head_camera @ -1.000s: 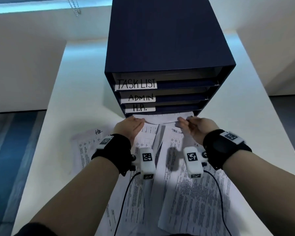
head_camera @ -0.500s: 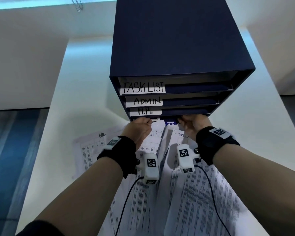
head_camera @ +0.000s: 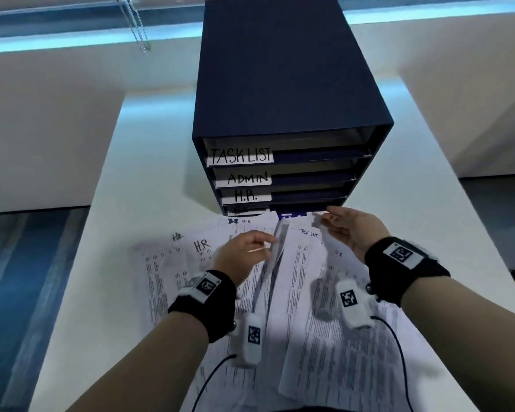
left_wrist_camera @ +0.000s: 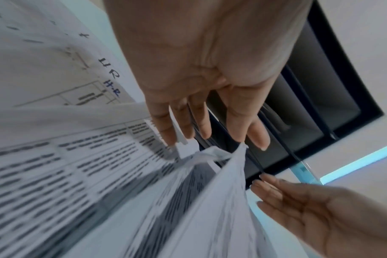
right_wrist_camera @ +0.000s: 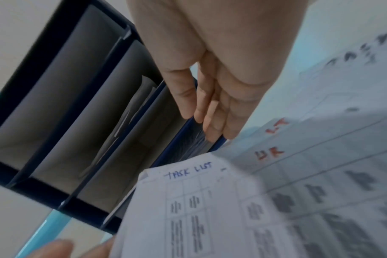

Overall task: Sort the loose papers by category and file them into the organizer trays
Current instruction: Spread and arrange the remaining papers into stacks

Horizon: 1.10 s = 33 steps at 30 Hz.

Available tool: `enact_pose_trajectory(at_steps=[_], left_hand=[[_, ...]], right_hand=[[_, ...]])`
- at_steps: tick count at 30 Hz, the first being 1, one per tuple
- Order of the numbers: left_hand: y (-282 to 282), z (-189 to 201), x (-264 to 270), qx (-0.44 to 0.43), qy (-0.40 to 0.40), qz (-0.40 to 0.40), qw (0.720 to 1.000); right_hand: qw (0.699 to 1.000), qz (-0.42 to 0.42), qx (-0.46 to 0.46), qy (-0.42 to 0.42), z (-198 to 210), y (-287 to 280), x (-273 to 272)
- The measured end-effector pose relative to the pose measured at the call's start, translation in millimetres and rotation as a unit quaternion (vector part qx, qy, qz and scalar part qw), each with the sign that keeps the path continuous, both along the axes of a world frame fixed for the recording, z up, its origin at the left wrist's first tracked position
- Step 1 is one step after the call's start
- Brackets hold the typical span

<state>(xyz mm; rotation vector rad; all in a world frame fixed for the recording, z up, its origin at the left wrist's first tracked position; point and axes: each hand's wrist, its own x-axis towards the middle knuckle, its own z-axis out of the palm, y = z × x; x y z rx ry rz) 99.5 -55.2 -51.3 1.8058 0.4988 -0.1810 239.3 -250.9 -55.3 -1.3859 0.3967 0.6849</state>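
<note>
A dark blue organizer (head_camera: 280, 84) stands on the white table, its trays labelled TASK LIST (head_camera: 241, 156), ADMIN and H.R., with a fourth tray (head_camera: 306, 208) at the bottom. Loose printed papers lie fanned out in front of it. My left hand (head_camera: 265, 248) hovers over them with straight fingers (left_wrist_camera: 210, 122), touching the raised left edge of a sheet headed TASK LIST (head_camera: 304, 263). Just before the bottom tray's front edge, my right hand (head_camera: 333, 221) has its fingers (right_wrist_camera: 205, 113) extended and holds nothing. The TASK LIST sheet (right_wrist_camera: 188, 200) curls up below it.
Sheets marked H.R. (head_camera: 202, 248) lie to the left of my left hand. More papers overlap toward the near table edge. Bare table (head_camera: 149, 173) runs along both sides of the organizer. Floor drops away at the left, and a blind chain (head_camera: 137, 28) hangs at the back.
Both hands have drawn back from the bottom tray slot, and the sheet they held there is out of them. The left hand has dropped onto the loose papers.
</note>
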Motion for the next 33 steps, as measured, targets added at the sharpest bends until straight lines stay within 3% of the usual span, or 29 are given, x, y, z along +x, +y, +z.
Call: enact_pose_trajectory(at_steps=[4, 8, 12, 16, 19, 24, 27, 30, 33], left_hand=[[-20, -3, -16, 0.069, 0.028, -0.128, 0.989], [-34, 0, -21, 0.103, 0.072, -0.161, 0.979], [-37, 11, -31, 0.107, 0.014, -0.078, 0.991], [-28, 14, -53, 0.022, -0.048, 0.085, 0.995], [-17, 8, -66, -0.062, -0.039, 0.209, 0.975], [-7, -9, -90, -0.165, 0.007, 0.328, 0.930], [-12, -15, -92, -0.153, 0.065, 0.292, 0.942], [-27, -15, -94, -0.023, 0.090, 0.203, 0.975], [-39, -20, -101, 0.069, 0.095, 0.138, 0.984]], right_hand=[[0.990, 0.035, -0.117, -0.065, -5, -28, -17], [0.979, 0.034, -0.185, -0.079, -5, -54, -38], [0.960, 0.010, -0.266, -0.085, -6, -82, -56], [0.950, 0.004, -0.306, -0.068, -14, -103, -73], [0.946, 0.026, -0.318, -0.058, -18, -109, -81], [0.936, 0.075, -0.341, -0.046, -15, -102, -94], [0.908, 0.080, -0.407, -0.054, -14, -99, -99], [0.867, 0.103, -0.486, -0.043, -16, -99, -102], [0.874, 0.097, -0.475, -0.037, -17, -99, -103]])
